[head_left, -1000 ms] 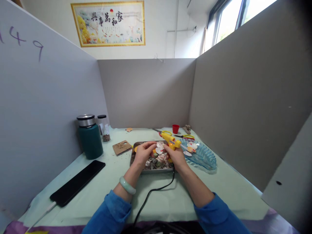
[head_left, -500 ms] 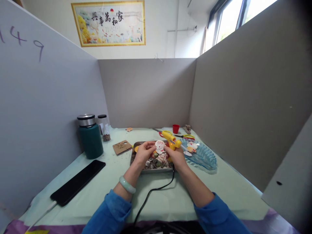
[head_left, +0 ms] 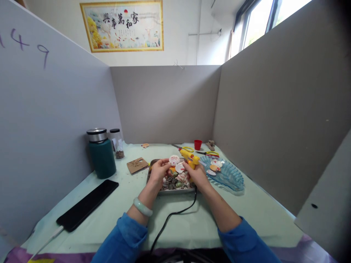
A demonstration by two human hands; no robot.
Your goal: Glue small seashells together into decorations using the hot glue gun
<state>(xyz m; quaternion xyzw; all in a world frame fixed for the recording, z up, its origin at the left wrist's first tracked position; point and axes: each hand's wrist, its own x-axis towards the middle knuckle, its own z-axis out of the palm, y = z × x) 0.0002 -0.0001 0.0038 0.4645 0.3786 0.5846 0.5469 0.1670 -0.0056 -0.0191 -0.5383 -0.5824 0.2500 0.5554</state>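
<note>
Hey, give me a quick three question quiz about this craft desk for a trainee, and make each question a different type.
1. True or false: the right hand holds the yellow glue gun.
2. Multiple choice: the left hand pinches a) a white round shell, b) the scissors, c) the red cup.
3. Fill in the blank: the blue shell-shaped dish sits on the ____ side of the metal tray.

Key: 1 true; 2 a; 3 right.
</note>
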